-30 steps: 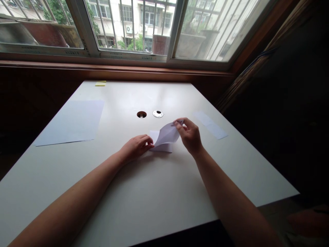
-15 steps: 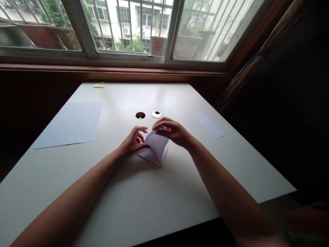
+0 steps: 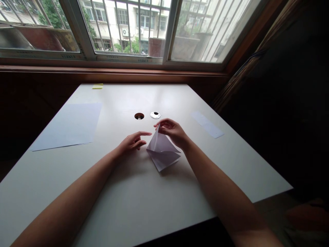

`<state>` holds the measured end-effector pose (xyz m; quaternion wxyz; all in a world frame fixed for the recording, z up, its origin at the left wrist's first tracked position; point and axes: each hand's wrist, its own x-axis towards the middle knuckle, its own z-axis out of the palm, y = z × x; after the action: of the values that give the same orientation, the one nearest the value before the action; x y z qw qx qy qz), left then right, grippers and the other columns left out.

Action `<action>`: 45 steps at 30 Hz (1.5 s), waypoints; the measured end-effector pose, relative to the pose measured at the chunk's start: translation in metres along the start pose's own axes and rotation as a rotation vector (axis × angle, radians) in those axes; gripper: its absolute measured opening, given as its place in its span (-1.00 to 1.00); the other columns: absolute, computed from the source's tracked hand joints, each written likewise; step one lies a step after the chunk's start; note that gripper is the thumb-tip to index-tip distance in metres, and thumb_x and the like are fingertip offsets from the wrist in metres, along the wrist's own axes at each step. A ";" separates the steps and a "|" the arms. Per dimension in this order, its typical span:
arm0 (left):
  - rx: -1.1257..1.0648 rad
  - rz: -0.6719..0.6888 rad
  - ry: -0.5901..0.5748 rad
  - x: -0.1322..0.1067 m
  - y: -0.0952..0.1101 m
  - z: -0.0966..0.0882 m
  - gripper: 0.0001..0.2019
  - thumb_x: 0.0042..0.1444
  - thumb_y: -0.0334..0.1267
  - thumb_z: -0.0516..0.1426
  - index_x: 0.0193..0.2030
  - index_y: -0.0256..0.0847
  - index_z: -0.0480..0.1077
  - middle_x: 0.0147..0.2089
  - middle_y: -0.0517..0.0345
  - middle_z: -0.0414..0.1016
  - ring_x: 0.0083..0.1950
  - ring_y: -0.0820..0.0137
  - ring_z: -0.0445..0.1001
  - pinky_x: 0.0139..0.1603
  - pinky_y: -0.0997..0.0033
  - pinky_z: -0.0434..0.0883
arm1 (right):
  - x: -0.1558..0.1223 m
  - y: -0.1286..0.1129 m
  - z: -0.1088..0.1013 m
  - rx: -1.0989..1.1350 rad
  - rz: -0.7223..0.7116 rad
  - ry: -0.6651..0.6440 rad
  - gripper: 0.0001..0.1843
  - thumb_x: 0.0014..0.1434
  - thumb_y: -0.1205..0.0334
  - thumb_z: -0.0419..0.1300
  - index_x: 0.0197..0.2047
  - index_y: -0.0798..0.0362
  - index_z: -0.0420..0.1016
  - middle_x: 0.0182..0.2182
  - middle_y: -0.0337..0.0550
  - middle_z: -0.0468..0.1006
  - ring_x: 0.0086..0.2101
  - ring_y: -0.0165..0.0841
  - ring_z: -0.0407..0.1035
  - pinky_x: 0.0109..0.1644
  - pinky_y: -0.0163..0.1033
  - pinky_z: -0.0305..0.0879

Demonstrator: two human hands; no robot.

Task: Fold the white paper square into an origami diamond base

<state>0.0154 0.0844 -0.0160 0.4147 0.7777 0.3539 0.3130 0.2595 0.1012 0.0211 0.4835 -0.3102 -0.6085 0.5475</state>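
Note:
A folded white paper piece (image 3: 162, 152) stands partly lifted on the white table (image 3: 144, 192) near its middle. My right hand (image 3: 172, 132) pinches the paper's upper corner and holds that flap up. My left hand (image 3: 132, 142) lies just left of the paper with its fingers stretched out toward it, its fingertips close to the paper's edge; I cannot tell whether they touch. The paper's lower layers rest flat on the table.
A stack of white sheets (image 3: 69, 125) lies at the left. A narrow paper strip (image 3: 207, 124) lies at the right. A cable hole (image 3: 139, 116) and its round metal cap (image 3: 155, 115) sit behind the hands. A yellow sticky pad (image 3: 97, 86) is at the far edge below the window.
The right hand has carried the paper's corner from the right over to the middle and turned the piece. The left hand has released its pinch and opened its fingers.

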 end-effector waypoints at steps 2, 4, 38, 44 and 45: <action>0.009 0.011 0.051 0.000 0.001 0.000 -0.59 0.29 0.02 0.09 0.14 -0.16 0.43 -0.31 0.15 0.51 -0.47 0.52 0.39 -0.37 0.50 0.37 | 0.000 -0.003 0.004 0.000 0.012 -0.036 -0.66 -0.02 0.09 0.46 -0.19 0.00 0.52 -0.20 -0.14 0.61 -0.07 -0.23 0.48 0.08 -0.02 0.38; 0.005 0.062 0.098 0.001 0.001 0.002 -0.62 0.25 0.01 0.14 0.08 -0.18 0.46 -0.12 0.04 0.52 -0.44 0.53 0.41 -0.37 0.50 0.39 | 0.000 -0.006 0.007 0.000 0.020 -0.081 -0.69 0.01 0.07 0.44 -0.21 0.00 0.53 -0.19 -0.13 0.61 -0.01 -0.20 0.46 0.11 0.01 0.36; 0.129 0.365 0.147 -0.010 0.029 0.008 -0.47 0.25 -0.05 0.16 0.32 -0.08 0.20 0.23 -0.15 0.24 0.18 0.15 0.35 0.05 0.13 0.46 | -0.091 0.008 -0.021 -1.071 -0.443 -0.270 -0.82 0.28 0.24 0.21 -0.08 -0.14 0.58 -0.07 -0.08 0.56 -0.14 -0.26 0.40 -0.11 -0.10 0.48; 0.248 0.566 0.084 -0.012 0.084 0.006 -0.46 0.27 -0.01 0.11 0.33 -0.11 0.20 0.34 -0.20 0.14 0.36 0.02 0.16 0.27 -0.12 0.32 | -0.094 0.007 -0.017 -1.119 -0.466 -0.240 -0.83 0.30 0.27 0.18 -0.11 -0.08 0.59 -0.11 -0.07 0.56 -0.17 -0.27 0.38 -0.13 -0.15 0.45; 0.331 0.552 0.026 -0.012 0.095 0.004 -0.47 0.25 -0.03 0.15 0.31 -0.09 0.22 0.38 -0.17 0.08 0.38 0.02 0.12 0.29 -0.12 0.31 | -0.094 0.007 -0.017 -1.123 -0.468 -0.240 -0.83 0.30 0.28 0.18 -0.11 -0.08 0.59 -0.11 -0.08 0.56 -0.17 -0.27 0.37 -0.12 -0.15 0.45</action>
<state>0.0395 0.0344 0.0621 0.1773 0.8972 0.1809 0.3617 0.3063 0.0232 -0.0098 0.2819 -0.3118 -0.9058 0.0540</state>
